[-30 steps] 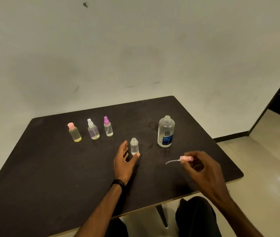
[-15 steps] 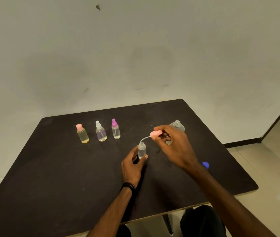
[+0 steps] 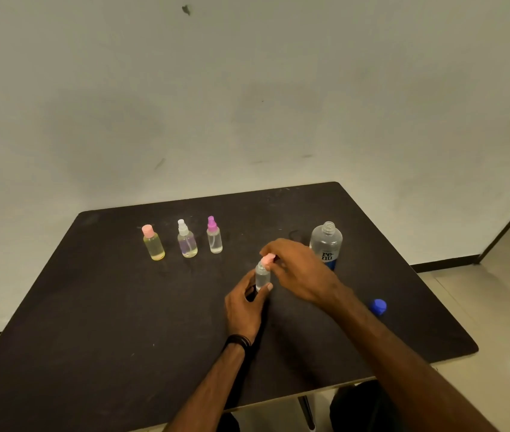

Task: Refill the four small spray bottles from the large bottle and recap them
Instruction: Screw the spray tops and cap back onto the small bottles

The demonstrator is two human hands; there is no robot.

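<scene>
My left hand point(image 3: 244, 302) grips a small clear spray bottle point(image 3: 262, 275) standing upright on the black table point(image 3: 122, 322). My right hand point(image 3: 300, 269) pinches a pink spray cap point(image 3: 268, 260) that sits on that bottle's neck. Behind, in a row, stand three capped small bottles: a yellow one with a pink cap point(image 3: 153, 243), one with a white sprayer point(image 3: 187, 240), one with a magenta sprayer point(image 3: 214, 236). The large clear bottle with a blue label point(image 3: 326, 244) stands uncapped just right of my right hand.
A blue cap point(image 3: 378, 306) lies on the table near its right side, beside my right forearm. A plain wall rises behind the table. Tiled floor shows at the right, and a table leg point(image 3: 306, 413) stands below the front edge.
My right hand carried the pink spray cap from the right, fed its tube into the small bottle and set it on the neck. My left hand closed around that bottle.
</scene>
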